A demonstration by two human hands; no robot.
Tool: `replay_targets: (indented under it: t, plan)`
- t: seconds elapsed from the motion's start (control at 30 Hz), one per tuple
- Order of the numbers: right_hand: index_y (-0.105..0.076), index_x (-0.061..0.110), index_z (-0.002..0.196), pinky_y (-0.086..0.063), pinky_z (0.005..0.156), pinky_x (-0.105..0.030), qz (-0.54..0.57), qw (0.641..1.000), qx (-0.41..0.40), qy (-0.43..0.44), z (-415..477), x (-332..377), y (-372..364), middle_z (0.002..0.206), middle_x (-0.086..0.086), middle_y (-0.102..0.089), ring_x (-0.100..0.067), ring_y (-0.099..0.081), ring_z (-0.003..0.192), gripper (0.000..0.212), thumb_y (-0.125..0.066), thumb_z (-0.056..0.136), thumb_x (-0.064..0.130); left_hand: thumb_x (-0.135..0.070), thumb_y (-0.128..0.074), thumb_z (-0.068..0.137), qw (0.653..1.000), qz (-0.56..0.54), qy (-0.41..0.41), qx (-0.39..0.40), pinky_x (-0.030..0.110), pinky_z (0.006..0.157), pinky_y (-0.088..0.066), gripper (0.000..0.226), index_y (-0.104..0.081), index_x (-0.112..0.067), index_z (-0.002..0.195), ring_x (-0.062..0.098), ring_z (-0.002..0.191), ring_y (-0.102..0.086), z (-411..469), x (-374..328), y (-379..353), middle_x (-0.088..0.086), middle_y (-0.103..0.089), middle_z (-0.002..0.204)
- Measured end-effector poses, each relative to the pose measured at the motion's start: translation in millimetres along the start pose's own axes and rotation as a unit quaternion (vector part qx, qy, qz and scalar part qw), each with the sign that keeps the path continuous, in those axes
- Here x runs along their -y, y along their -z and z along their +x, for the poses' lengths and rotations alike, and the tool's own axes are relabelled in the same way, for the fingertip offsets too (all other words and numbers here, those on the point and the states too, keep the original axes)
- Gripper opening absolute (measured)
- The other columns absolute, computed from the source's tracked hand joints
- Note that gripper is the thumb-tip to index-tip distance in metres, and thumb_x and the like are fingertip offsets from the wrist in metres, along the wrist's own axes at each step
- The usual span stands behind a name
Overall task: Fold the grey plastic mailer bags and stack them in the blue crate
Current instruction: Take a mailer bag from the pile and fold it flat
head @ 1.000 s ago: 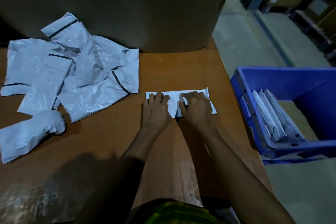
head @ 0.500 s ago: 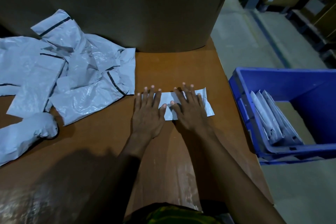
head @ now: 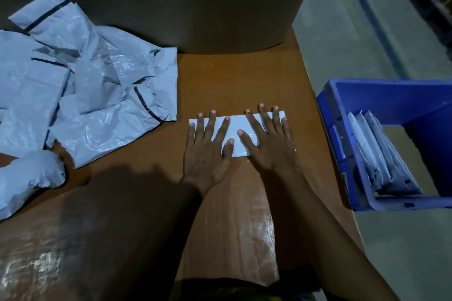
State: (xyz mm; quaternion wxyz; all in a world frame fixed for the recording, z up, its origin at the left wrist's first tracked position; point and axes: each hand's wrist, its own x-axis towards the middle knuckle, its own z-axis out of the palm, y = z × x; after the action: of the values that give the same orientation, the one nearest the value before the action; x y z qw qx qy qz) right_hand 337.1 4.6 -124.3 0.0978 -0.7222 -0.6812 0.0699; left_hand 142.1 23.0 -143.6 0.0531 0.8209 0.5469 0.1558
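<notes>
Left hand point(head: 208, 154) and right hand point(head: 270, 146) both lie flat, fingers straight and spread, pressing a folded grey mailer bag point(head: 236, 127) onto the brown worktop point(head: 232, 76); neither hand grasps anything. Unfolded mailer bags point(head: 97, 95) lie in a loose, crumpled heap on the worktop's left side, near the left hand but apart from it. Blue crate point(head: 391, 98) sits beside the worktop's right edge, with folded bags point(head: 374, 154) leaning inside along its left wall.
</notes>
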Motion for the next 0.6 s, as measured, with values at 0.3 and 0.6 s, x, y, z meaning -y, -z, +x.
replay_targets:
  t: [0.3, 0.6]
  plan:
    - [-0.003, 0.041, 0.164, 0.013, 0.126, -0.052, 0.010, 0.999, 0.046, -0.013, -3.7, 5.3, 11.0, 0.171, 0.007, 0.019, -0.020, 0.025, 0.156, 0.076, -0.017, 0.099, 0.076, -0.057, -0.019, 0.107, 0.998, 0.057, 0.011, 0.017, 0.063, 0.124, -0.007, 0.061, -0.020, -0.035, 0.164, 0.030, 0.159, -0.006, -2.4, -4.4, 6.1, 0.002, -0.011, 0.173]
    - [-0.078, 0.022, 0.116, -0.044, 0.112, -0.046, 0.181, 0.977, -0.115, 0.023, -64.8, -26.8, 38.5, 0.143, 0.004, -0.061, -0.019, -0.046, 0.139, 0.033, -0.084, 0.086, 0.032, -0.048, -0.047, 0.098, 0.996, -0.054, 0.047, -0.049, 0.053, 0.110, -0.035, 0.051, -0.058, -0.025, 0.143, 0.024, 0.150, -0.034, -47.1, -17.3, 38.5, 0.000, -0.045, 0.159]
